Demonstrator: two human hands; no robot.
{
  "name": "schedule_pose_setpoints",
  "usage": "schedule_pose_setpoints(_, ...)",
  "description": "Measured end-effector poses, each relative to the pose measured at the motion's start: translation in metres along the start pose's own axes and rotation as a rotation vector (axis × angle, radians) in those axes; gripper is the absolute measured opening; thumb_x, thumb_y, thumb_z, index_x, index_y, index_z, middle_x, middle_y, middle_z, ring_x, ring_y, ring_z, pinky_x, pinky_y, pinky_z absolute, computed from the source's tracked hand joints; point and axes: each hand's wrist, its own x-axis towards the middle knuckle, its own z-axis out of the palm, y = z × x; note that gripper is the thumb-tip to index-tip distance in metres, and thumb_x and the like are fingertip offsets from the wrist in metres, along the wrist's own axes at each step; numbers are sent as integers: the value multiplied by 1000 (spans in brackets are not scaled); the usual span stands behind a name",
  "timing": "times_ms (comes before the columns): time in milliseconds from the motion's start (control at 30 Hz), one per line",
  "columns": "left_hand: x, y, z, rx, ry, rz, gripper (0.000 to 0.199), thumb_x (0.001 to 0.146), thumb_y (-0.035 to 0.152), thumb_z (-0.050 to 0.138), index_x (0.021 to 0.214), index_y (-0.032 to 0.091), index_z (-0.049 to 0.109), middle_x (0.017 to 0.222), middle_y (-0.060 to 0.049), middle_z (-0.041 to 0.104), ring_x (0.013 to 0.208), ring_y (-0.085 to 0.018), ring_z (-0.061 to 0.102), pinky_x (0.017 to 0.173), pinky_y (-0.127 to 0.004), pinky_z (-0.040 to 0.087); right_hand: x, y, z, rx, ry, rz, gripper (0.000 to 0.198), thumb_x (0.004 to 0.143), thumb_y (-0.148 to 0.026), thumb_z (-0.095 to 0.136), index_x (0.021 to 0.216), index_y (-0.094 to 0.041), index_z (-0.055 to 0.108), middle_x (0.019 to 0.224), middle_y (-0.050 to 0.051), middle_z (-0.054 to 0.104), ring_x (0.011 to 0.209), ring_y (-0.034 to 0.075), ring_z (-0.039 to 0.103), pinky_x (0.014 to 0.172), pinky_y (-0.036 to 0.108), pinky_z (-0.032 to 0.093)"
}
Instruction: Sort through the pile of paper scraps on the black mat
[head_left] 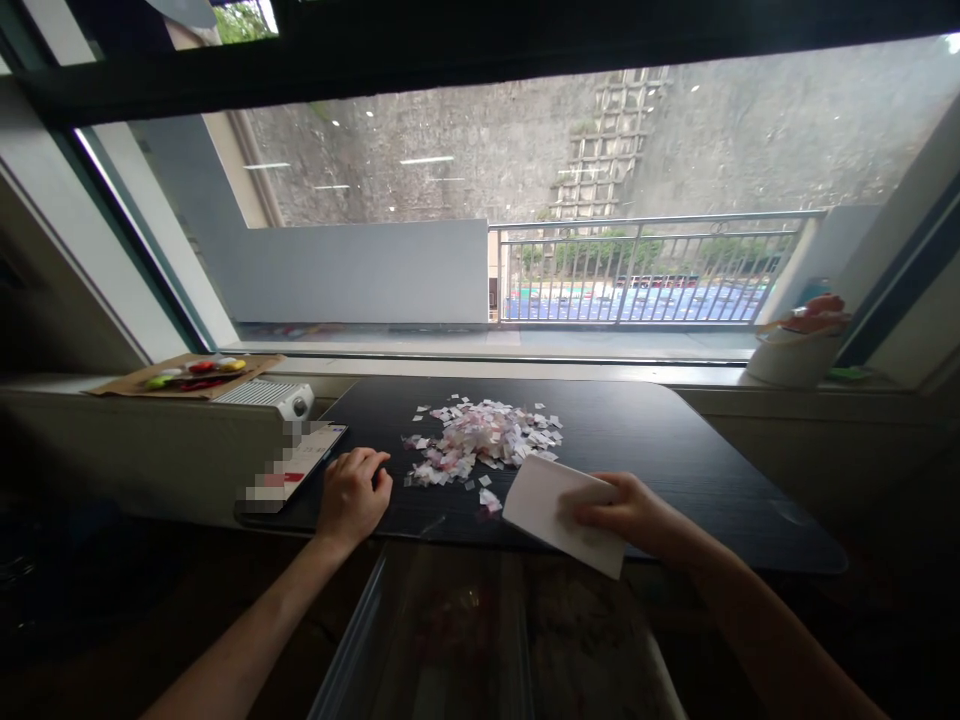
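Note:
A loose heap of small cut paper pieces (491, 432), mostly white with some pink, lies in the middle of the dark table (630, 430). My right hand (626, 515) grips a white sheet of stiff paper or card (551, 500) by its right side, thumb on top. The sheet is tilted at the table's near edge, close to the right front of the heap. Left of the heap, my left hand (356, 495) rests on the tabletop, fingers loosely bent and thumb apart, holding nothing. A small clump of pieces (490, 501) lies beside the sheet's left edge.
A flat printed item (315, 452), partly blurred out, lies at the table's left edge. Below the near edge is a clear plastic container (450, 630). A white ribbed appliance (274, 397) and a brown board (120, 384) with colourful items stand left. A white container (791, 355) sits on the right sill.

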Motion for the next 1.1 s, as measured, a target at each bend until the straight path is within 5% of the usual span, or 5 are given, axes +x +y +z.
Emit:
schedule_pose_setpoints(533,0,2,0,-14,7,-8,24,79,20,44,91,18,65,89,-7,65,85,-24,60,81,-39,45,-7,-8,32,48,-186,13,19,54,-20,75,72,-13,71,62,0,69,56,14,60,52,23,44)
schedule_pose_setpoints(767,0,3,-1,-17,7,-13,24,79,19,45,91,18,65,89,-7,65,85,-23,60,82,-39,45,6,-10,17,-117,8,-149,23,59,-28,73,75,-12,71,62,1,67,55,13,57,51,23,42)
schedule_pose_setpoints(1100,0,3,-1,-22,10,-3,24,79,18,45,91,18,65,89,-7,65,84,-23,60,80,-39,45,-4,-18,36,-282,-73,-160,22,67,-31,66,77,-11,68,61,0,59,54,11,48,49,22,35)
